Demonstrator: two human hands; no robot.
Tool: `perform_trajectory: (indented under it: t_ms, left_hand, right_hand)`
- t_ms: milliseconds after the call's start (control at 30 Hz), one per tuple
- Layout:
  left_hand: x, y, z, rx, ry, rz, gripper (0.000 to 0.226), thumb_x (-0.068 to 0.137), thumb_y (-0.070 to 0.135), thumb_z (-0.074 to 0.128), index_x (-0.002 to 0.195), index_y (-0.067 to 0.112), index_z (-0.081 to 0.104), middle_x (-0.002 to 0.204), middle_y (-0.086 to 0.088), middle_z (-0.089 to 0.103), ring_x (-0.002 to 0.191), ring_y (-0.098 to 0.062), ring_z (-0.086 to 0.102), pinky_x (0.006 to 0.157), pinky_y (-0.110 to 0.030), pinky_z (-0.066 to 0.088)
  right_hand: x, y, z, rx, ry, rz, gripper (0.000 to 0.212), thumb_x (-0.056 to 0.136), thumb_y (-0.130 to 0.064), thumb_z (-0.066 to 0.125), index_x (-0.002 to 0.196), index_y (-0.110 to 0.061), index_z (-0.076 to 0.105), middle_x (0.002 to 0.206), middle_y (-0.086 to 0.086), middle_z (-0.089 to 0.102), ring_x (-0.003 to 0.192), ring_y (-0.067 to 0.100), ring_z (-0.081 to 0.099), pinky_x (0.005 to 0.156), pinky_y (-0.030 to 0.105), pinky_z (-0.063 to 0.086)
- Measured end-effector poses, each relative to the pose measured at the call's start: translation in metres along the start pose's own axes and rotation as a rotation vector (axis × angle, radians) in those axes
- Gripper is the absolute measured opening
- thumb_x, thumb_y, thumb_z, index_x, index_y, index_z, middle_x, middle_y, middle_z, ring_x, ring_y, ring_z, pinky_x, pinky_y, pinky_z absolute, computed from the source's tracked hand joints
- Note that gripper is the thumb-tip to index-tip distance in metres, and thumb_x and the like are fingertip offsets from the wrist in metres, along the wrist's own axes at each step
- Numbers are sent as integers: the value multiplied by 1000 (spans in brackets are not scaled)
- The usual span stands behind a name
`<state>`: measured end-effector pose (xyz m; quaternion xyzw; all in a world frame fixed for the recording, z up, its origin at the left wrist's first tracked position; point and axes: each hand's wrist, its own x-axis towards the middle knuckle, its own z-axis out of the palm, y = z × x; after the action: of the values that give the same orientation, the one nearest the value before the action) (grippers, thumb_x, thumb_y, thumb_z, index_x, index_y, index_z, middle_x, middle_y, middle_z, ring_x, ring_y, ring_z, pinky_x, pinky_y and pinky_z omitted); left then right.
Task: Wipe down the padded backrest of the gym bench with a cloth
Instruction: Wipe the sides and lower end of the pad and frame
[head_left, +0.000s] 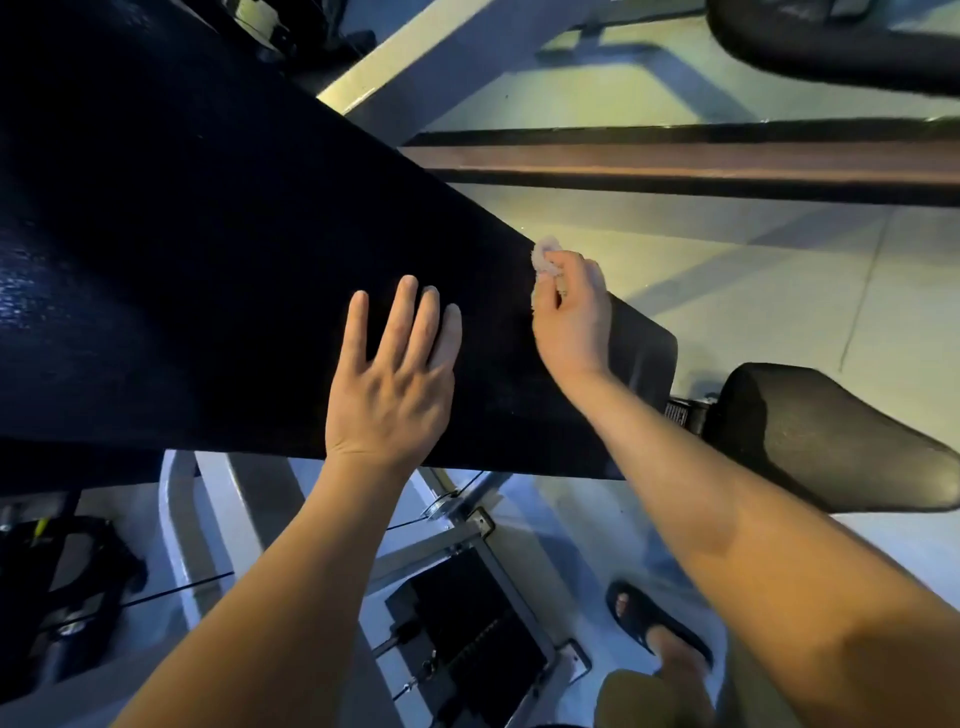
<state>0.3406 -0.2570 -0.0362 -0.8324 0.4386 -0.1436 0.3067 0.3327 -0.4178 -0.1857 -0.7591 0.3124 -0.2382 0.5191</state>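
Observation:
The black padded backrest slants across the left and middle of the head view, narrowing toward the lower right. My left hand lies flat on it with straight, spread fingers, near the pad's near edge. My right hand sits at the pad's far edge and pinches a small crumpled pale cloth against that edge. The black seat pad lies to the right, apart from the backrest.
Grey metal frame parts and a black weight stack stand under the backrest. A dark rail crosses the pale tiled floor behind. My sandalled foot stands at the lower right. Another black pad is at the top right.

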Motion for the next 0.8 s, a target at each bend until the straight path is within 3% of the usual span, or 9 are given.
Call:
perform_trajectory:
  t_ms: [67, 133, 233, 333, 433, 533, 600, 667, 800]
  left_hand:
    - [0, 1, 0, 4, -6, 5, 61, 102, 27, 49, 159, 12, 32, 164, -13, 31, 157, -32, 16, 125, -59, 0]
    - [0, 1, 0, 9, -17, 4, 62, 103, 29, 48, 160, 13, 29, 165, -12, 29, 157, -31, 13, 125, -59, -1]
    - [0, 2, 1, 9, -11, 8, 61, 104, 29, 45, 160, 13, 28, 166, -12, 28, 158, -32, 11, 125, -59, 0]
    - [0, 1, 2, 7, 13, 9, 57, 104, 27, 44, 157, 11, 34, 164, -14, 32, 157, -33, 14, 125, -60, 3]
    - [0, 1, 2, 8, 33, 9, 52, 103, 26, 45, 152, 8, 41, 160, -15, 38, 156, -33, 19, 125, -61, 4]
    - [-1, 0, 1, 21, -9, 25, 53, 102, 30, 44, 150, 6, 39, 161, -15, 36, 157, -33, 14, 125, -61, -1]
    - [-1, 0, -1, 25, -33, 33, 53, 102, 30, 43, 149, 6, 39, 161, -16, 35, 157, -34, 13, 125, -62, 0]
    - [-1, 0, -2, 25, -43, 29, 52, 102, 30, 43, 149, 6, 40, 162, -16, 34, 157, -34, 12, 125, -62, 0]
    - [-1, 2, -4, 31, -51, 22, 51, 103, 29, 40, 148, 6, 37, 161, -16, 32, 157, -34, 11, 124, -62, 1]
  right_hand:
    - [-1, 31, -4, -46, -18, 71, 22, 101, -9, 50, 119, -6, 63, 110, 10, 55, 93, 19, 53, 76, 12, 33]
    - [0, 60, -7, -31, 36, 289, 23, 100, -8, 49, 117, -4, 64, 112, 20, 59, 96, 31, 58, 77, 22, 36]
    - [4, 64, -8, 24, 67, 537, 25, 99, -7, 46, 115, -10, 65, 116, 17, 61, 104, 35, 60, 81, 27, 41]
    - [4, 15, -2, 141, 64, 374, 27, 102, -12, 49, 123, -14, 65, 117, 10, 60, 105, 23, 58, 84, 17, 39]
    - [10, -51, 2, 256, 18, 79, 28, 101, -13, 51, 125, -17, 66, 113, 1, 59, 99, 10, 55, 79, 5, 38]
    - [26, -95, 4, 290, -25, -310, 29, 93, -4, 54, 115, -11, 71, 109, 5, 62, 98, 14, 60, 83, 15, 47]
    - [32, -84, 0, 239, -38, -434, 31, 90, 2, 54, 114, -8, 70, 113, 5, 62, 104, 18, 61, 89, 21, 48]
    - [23, -45, -4, 151, -19, -386, 33, 88, 6, 52, 113, -7, 69, 112, -1, 56, 104, 14, 56, 91, 20, 45]
    - [-1, 16, -9, 39, -38, -23, 29, 93, 6, 47, 109, -12, 63, 108, -4, 50, 102, 20, 55, 85, 18, 46]
